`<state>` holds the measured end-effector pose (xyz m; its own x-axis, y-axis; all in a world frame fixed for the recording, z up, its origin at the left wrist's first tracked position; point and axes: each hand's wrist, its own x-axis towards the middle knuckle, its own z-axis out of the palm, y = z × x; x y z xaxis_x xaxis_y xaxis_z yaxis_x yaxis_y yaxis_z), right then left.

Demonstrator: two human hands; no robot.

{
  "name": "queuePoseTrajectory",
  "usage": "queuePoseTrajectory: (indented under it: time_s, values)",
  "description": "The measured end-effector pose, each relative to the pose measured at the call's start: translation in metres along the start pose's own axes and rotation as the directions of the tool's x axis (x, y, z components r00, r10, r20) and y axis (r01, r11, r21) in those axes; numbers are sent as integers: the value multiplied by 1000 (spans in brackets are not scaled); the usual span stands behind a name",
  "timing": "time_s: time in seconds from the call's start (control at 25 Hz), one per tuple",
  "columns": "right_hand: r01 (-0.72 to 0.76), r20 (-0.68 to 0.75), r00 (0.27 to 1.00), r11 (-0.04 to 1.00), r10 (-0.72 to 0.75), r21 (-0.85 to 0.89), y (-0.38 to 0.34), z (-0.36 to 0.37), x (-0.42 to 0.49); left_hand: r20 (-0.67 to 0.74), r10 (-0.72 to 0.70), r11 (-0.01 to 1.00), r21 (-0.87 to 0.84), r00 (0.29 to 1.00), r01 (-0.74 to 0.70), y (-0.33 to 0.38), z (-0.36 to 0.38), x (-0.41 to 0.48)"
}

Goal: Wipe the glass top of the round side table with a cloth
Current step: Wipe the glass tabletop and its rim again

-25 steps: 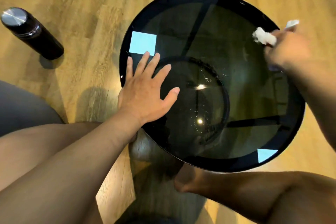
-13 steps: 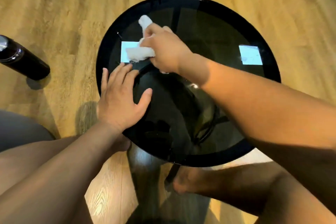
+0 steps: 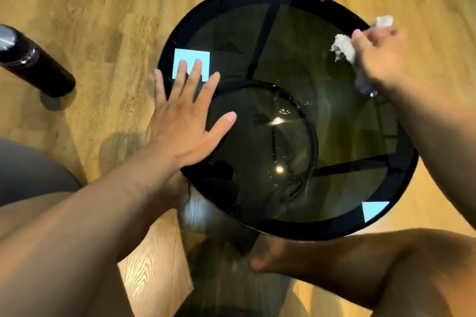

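Note:
The round side table's dark glass top (image 3: 296, 41) fills the middle of the view, with a black rim around it. My left hand (image 3: 186, 118) lies flat on the glass near its left edge, fingers spread, holding nothing. My right hand (image 3: 378, 56) is at the glass's far right edge, closed around a bunched white cloth (image 3: 343, 49). The cloth sticks out to the left of and beyond the fingers and presses on the glass.
A dark bottle with a silver cap (image 3: 33, 62) stands on the wooden floor to the left of the table. My bare knees and feet (image 3: 268, 257) sit close under the table's near edge. Bright square reflections (image 3: 374, 210) show on the glass.
My right hand has swept the cloth from the far left of the glass, near my left hand, across to the far right edge. My left hand stays flat on the glass.

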<state>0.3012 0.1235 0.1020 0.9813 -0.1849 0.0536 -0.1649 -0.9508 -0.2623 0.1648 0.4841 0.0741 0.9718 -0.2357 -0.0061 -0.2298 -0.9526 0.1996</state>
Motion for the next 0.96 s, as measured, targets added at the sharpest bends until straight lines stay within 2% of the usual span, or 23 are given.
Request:
queuePoseTrajectory:
  time_s: [0.16, 0.32, 0.4, 0.48, 0.6, 0.68, 0.72, 0.76, 0.8, 0.84, 0.88, 0.92, 0.96]
  values:
    - [-201, -12, 980, 978, 200, -50, 5, 8, -8, -123, -79, 995, -64, 989, 71, -4, 2, 0]
    - [-161, -3, 987, 987, 161, 2, -41, 14, -20, -159, -132, 985, -134, 978, 111, 0, -2, -1]
    - [-55, -13, 998, 998, 55, -10, -85, 22, -34, -138, -131, 984, -139, 982, 112, 2, -3, -1]
    - [146, 36, 989, 989, -146, -2, -143, 41, -58, -140, -127, 985, -138, 982, 108, 2, -3, -3]
    - [422, 172, 881, 896, -441, 138, -214, 71, -91, -145, -130, 984, -144, 981, 109, 3, -4, -2]
    - [552, 248, 770, 809, -588, 202, -207, 65, -83, -129, -132, 984, -138, 983, 114, 3, -5, -2]
    - [554, 251, 752, 791, -609, 259, -187, 54, -72, -126, -135, 984, -130, 983, 118, 3, -4, -2]
    - [512, 225, 770, 789, -597, 339, -158, 43, -59, -126, -139, 984, -127, 982, 123, 3, -3, -2]
    - [491, 163, 821, 822, -547, 288, -121, 31, -42, -128, -146, 983, -126, 981, 130, 2, -2, -2]
    - [430, 91, 891, 891, -445, 145, -85, 18, -23, -132, -149, 983, -126, 980, 132, 1, 0, -1]
    - [324, 65, 943, 945, -326, 45, -49, 3, -11, -140, -135, 985, -125, 981, 118, 2, 0, -1]
    - [200, 48, 978, 980, -201, 13, -23, -7, -4, -146, -124, 987, -123, 981, 107, 2, 1, 0]
    - [135, 36, 990, 991, -134, -18, -14, -8, 2, -147, -122, 987, -121, 982, 104, 0, 2, 1]
